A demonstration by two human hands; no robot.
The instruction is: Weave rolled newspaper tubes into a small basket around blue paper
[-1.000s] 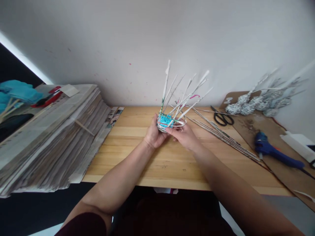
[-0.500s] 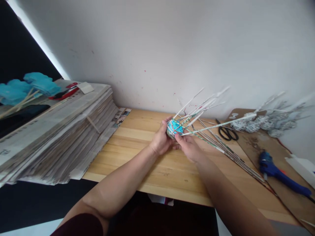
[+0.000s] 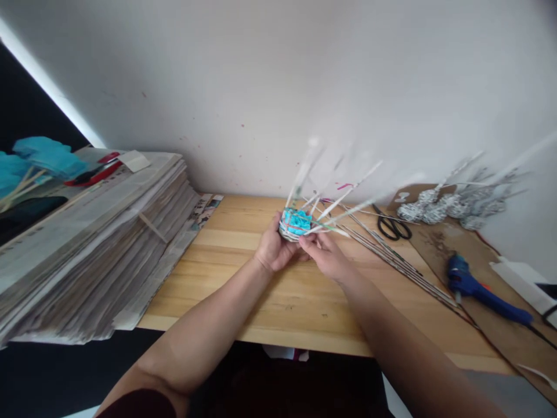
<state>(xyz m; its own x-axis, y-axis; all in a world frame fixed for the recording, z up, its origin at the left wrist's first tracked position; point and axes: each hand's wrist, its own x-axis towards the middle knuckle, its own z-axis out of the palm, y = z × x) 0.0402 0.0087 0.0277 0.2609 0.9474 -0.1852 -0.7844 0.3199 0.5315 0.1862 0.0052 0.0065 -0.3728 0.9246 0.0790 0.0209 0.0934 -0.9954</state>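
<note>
A: How far along is the woven piece [image 3: 289, 233]?

B: Partway, I'd judge. A low band of pale strips rings the blue centre [image 3: 298, 220], but several long strands [image 3: 354, 187] jut out past the edge, not yet worked in.

A: Where is it now?

B: Over the middle of the table [image 3: 282, 307], between both hands. The left hand [image 3: 275, 249] has its grip curled around the left side; the right hand [image 3: 327, 255] keeps a narrow grip, thumb against the lower right edge. Whether it also pinches a strand, I can't tell.

A: Any material left?

B: Thin rods [image 3: 394, 259] lie loose to the right. The scissors [image 3: 394, 227] and glue gun [image 3: 483, 294] lie untouched.
</note>
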